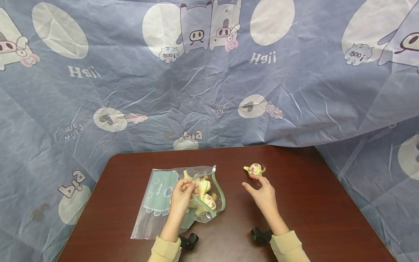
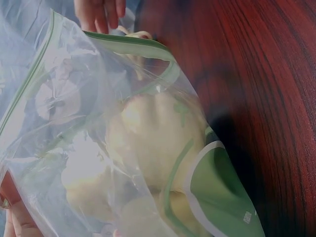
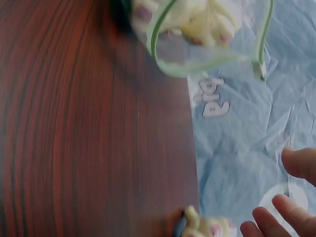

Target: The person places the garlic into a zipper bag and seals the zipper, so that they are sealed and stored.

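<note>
My left hand [image 1: 182, 194] pinches the edge of a clear zip bag [image 1: 148, 225] with green trim, its mouth facing right. Several garlic bulbs [image 1: 209, 202] with pinkish markings lie inside the bag; in the left wrist view bulbs [image 2: 153, 133] show through the plastic. One more garlic bulb [image 1: 254, 169] lies on the table at the far right. Just in front of it is my right hand [image 1: 264, 196], thumb and fingers spread apart with nothing between them. In the right wrist view this loose bulb [image 3: 210, 228] is partly cut off at the bottom, beside the fingers [image 3: 269, 222].
The dark red wooden table [image 1: 294, 203] ends at a back edge close behind the loose bulb. A blue cloth [image 1: 203, 83] printed with cartoon pigs hangs behind and along both sides. Black camera mounts [image 1: 189, 241] sit at both wrists.
</note>
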Tool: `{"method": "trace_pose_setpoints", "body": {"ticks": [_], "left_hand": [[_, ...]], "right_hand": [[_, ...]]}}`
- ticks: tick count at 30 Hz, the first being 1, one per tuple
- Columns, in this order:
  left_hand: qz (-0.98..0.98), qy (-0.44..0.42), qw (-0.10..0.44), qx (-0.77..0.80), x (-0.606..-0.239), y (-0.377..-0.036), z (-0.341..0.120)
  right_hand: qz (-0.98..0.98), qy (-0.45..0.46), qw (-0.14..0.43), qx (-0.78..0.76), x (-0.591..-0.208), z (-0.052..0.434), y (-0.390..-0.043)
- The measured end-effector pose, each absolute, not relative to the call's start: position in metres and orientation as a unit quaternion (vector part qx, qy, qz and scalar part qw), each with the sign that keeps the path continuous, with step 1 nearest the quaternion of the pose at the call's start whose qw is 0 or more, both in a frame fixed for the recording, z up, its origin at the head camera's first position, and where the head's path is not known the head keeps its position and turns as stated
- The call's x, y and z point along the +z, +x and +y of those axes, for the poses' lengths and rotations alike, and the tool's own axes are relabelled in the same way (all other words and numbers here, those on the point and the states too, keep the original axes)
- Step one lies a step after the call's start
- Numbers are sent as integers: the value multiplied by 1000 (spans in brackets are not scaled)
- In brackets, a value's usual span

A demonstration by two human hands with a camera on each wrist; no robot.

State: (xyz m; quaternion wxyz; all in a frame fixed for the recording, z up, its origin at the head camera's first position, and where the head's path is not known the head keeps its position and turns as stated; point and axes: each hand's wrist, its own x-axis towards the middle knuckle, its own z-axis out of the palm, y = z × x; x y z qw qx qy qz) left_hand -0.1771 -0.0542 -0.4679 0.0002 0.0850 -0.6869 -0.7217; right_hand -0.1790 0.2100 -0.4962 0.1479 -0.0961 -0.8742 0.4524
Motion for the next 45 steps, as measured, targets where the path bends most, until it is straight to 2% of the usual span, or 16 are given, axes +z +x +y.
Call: {"method": "trace_pose_setpoints", "body": {"ticks": [13, 27, 39, 45], "left_hand": [[-687, 88, 2, -721, -468, -178, -56], [-682, 95, 0, -725, -469, -177, -58], [-682, 94, -2, -725, -469, -177, -57], [-683, 94, -2, -724, -470, -178, -56]], "right_hand": [[-863, -187, 154, 444, -514, 248, -204], [-873, -181, 110, 439, -534, 256, -228], [-871, -177, 93, 448, -541, 245, -244], [-866, -180, 106, 455, -542, 240, -250]]}}
